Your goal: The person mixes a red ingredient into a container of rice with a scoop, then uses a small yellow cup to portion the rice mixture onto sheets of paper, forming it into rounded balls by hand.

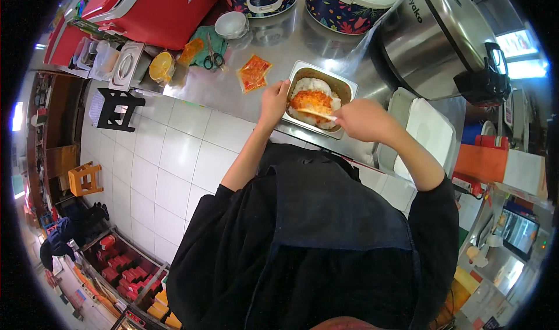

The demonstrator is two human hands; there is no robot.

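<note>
A rectangular metal food pan [295,72] holds white rice [311,85] with orange-red sauce [312,100] spread over its middle. My left hand [273,101] grips the pan's left rim. In my right hand [364,120] is the handle of a pale rice paddle [321,115], its blade lying against the sauced rice. The fingers of my right hand are closed round the handle, partly hiding it. Left of the pan, a flat clear packet of orange-red sauce [254,73] lies on the steel counter [230,100].
Scissors [213,58] rest on a green cloth [204,47] near a yellow-topped tub [162,66]. Two flower-patterned rice cookers [349,9] and a large steel cooker [437,36] stand behind. White foam trays [428,135] sit at right; a red cooler box [157,15] is far left.
</note>
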